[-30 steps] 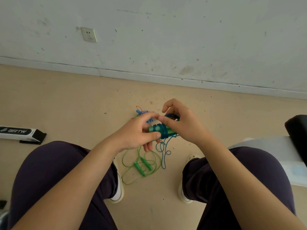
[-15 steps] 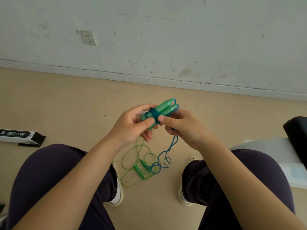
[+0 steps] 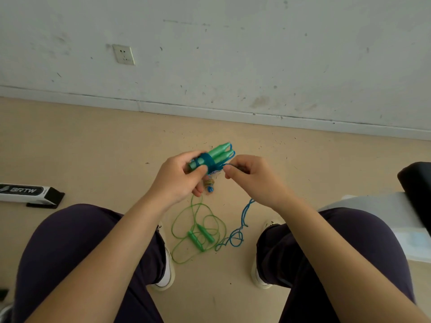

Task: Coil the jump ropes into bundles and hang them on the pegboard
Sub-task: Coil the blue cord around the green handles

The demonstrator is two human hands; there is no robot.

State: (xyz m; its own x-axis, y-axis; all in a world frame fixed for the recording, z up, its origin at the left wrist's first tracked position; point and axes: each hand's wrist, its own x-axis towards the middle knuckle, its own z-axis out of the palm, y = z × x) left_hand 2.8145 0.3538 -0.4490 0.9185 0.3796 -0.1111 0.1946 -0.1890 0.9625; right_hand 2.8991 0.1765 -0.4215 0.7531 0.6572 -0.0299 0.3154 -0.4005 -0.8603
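Change: right hand (image 3: pixel 254 180) drawn out to the right, away from the bundle, since half a second ago; blue cord (image 3: pixel 245 215) now pulled in a straighter line down to the floor; left hand (image 3: pixel 179 180) and handles about where they were.
Left hand: curled round the pair of green handles (image 3: pixel 219 153), thumb pressed on the blue wrapping (image 3: pixel 206 162) wound about their middle.
Right hand: thumb and forefinger pinching the blue cord just beside the wrapping; other fingers curled in.
Held bundle: between the two hands, above the floor and in front of the knees; handle tips tilted up and to the right.
Loose end: blue cord hanging from the right hand, ending in small loops on the floor between the shoes.
Green jump rope (image 3: pixel 198 234): on the floor between the feet, uncoiled, both handles lying side by side inside its loops, touching the blue loops at its right.
Small striped piece (image 3: pixel 209 184): under the left hand, too hidden to identify.
Writing: "BRTW" in white on a black-and-white box (image 3: pixel 28 193) on the floor at far left.
Wall: white socket plate (image 3: pixel 123 54) above the skirting.
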